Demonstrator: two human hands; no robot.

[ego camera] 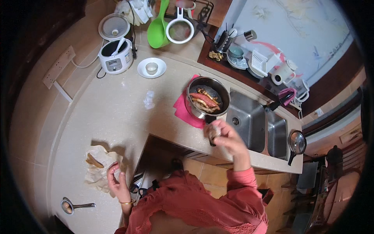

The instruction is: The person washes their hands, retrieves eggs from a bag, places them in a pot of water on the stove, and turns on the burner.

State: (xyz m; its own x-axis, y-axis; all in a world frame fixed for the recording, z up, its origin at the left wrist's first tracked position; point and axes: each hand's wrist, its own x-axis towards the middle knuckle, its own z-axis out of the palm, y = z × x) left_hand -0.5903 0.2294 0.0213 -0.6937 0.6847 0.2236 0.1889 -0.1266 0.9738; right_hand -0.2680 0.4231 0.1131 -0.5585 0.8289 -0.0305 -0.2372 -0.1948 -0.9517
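My right hand point(232, 142) pinches a small, crumpled-looking brown and whitish piece point(213, 132), blurred so that I cannot tell what it is. It hovers over the black handle of a steel pot point(225, 102). Inside the pot lie long reddish and brown pieces of food point(204, 99), and a pink cloth point(181, 112) is under it. My left hand point(117, 181) is raised at the counter's left part, fingers curled and apart, with nothing visible in it. Just beyond it a crumpled sheet of paper point(100, 178) bears a brown elongated piece point(94, 161).
A steel ladle point(83, 205) with small roundish things in its bowl lies front left. Behind stand an uncovered rice cooker point(117, 60) and a white plate point(160, 73) with a small bowl. A double sink point(248, 117) adjoins the pot; a glass lid point(297, 143) rests at right.
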